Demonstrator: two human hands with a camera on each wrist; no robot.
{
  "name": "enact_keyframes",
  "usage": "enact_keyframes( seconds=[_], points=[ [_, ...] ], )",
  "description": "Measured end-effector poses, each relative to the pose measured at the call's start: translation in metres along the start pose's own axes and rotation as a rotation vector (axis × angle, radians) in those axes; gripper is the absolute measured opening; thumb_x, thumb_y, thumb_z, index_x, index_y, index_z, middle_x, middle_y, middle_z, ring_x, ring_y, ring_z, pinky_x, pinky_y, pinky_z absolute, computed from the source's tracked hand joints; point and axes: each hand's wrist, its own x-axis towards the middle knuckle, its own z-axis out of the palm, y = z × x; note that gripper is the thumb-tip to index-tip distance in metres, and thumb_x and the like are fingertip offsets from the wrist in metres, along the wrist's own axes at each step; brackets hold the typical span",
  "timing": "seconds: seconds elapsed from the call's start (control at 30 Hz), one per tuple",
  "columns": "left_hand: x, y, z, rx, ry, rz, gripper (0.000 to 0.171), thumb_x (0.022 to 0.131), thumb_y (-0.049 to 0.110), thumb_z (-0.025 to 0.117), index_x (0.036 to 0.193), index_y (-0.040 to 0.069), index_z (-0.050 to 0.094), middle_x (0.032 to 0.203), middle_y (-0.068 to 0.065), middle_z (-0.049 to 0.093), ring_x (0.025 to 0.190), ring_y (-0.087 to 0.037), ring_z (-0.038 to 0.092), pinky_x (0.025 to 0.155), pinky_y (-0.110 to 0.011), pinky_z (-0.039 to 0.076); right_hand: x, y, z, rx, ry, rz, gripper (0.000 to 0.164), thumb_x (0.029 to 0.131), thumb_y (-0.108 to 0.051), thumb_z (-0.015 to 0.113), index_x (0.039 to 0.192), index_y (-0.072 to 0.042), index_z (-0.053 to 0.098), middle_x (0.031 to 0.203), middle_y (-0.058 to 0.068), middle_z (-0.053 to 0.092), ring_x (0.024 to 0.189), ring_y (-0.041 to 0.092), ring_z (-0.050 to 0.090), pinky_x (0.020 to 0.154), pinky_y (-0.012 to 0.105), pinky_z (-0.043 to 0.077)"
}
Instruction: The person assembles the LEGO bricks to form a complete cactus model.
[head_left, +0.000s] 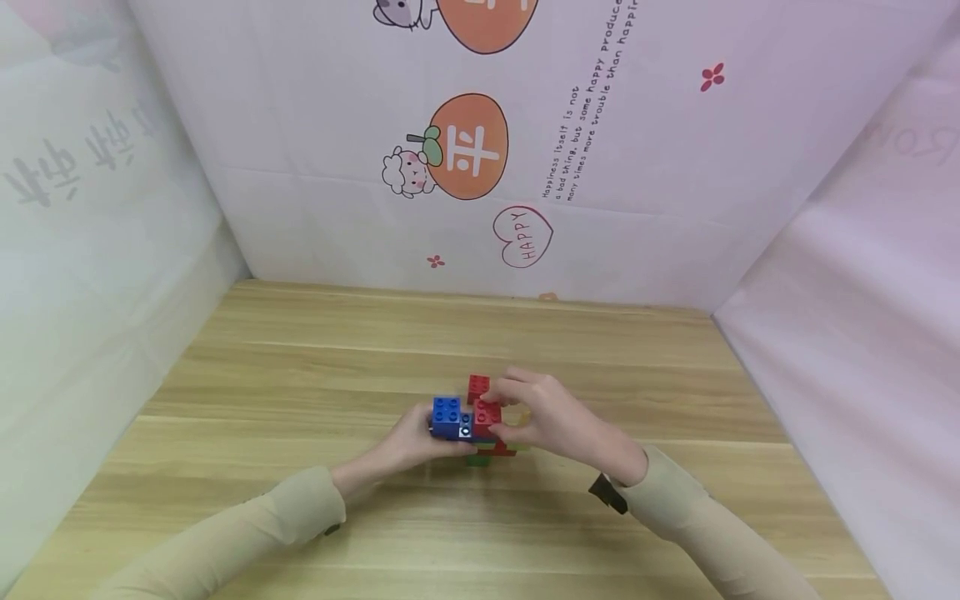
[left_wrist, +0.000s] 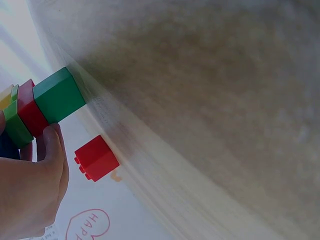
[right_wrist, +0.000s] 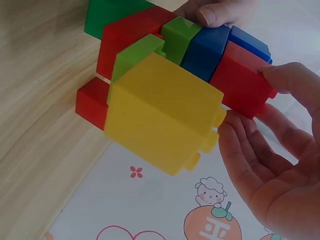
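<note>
A stack of toy building blocks stands on the wooden table, with a dark green block (left_wrist: 60,95) at its foot, then a wide red block (right_wrist: 127,40) and light green blocks. A large yellow block (right_wrist: 160,112) sits on one side. Higher up lies a dark blue block (right_wrist: 206,50), topped by another blue block (head_left: 447,415) and a red block (right_wrist: 240,80) side by side. My left hand (head_left: 408,439) grips the stack from the left. Thumb and fingers of my right hand (head_left: 552,418) pinch the top red block, which touches the blue block below.
A separate red block (head_left: 478,385) rests on the table (head_left: 337,350) just behind the stack. White printed sheets (head_left: 330,167) rise as walls at the back and both sides.
</note>
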Motion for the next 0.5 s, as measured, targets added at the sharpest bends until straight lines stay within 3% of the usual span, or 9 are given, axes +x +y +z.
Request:
enact_keyframes(
  seconds=[0.1, 0.33, 0.5],
  points=[
    [0.0002, -0.0002, -0.0004, -0.001, 0.0, 0.005, 0.055, 0.083, 0.026, 0.08, 0.132, 0.01, 0.06, 0.128, -0.011, 0.068, 0.118, -0.026, 0.066, 0.105, -0.042, 0.053, -0.0005, 0.0013, 0.0003, 0.019, -0.004, 0.003, 0.027, 0.08, -0.01, 0.08, 0.105, -0.008, 0.069, 0.1, 0.003, 0.069, 0.094, 0.015, 0.073, 0.081, 0.029, 0.063],
    [0.0004, -0.0017, 0.0, 0.011, -0.002, 0.026, 0.052, 0.085, 0.024, 0.079, 0.131, 0.009, 0.06, 0.126, -0.013, 0.069, 0.116, -0.026, 0.067, 0.103, -0.042, 0.054, 0.0012, 0.0072, 0.0003, 0.047, -0.014, 0.001, 0.024, 0.081, -0.011, 0.08, 0.103, -0.008, 0.069, 0.098, 0.003, 0.071, 0.089, 0.014, 0.071, 0.079, 0.022, 0.061],
    [0.0007, -0.0032, -0.0003, 0.006, 0.0, 0.022, 0.052, 0.085, 0.024, 0.079, 0.131, 0.008, 0.06, 0.126, -0.013, 0.069, 0.116, -0.026, 0.067, 0.103, -0.042, 0.054, 0.0015, 0.007, 0.0003, 0.049, -0.021, 0.016, 0.024, 0.082, -0.012, 0.08, 0.103, -0.008, 0.068, 0.098, 0.004, 0.071, 0.088, 0.014, 0.07, 0.078, 0.029, 0.063]
  ],
)
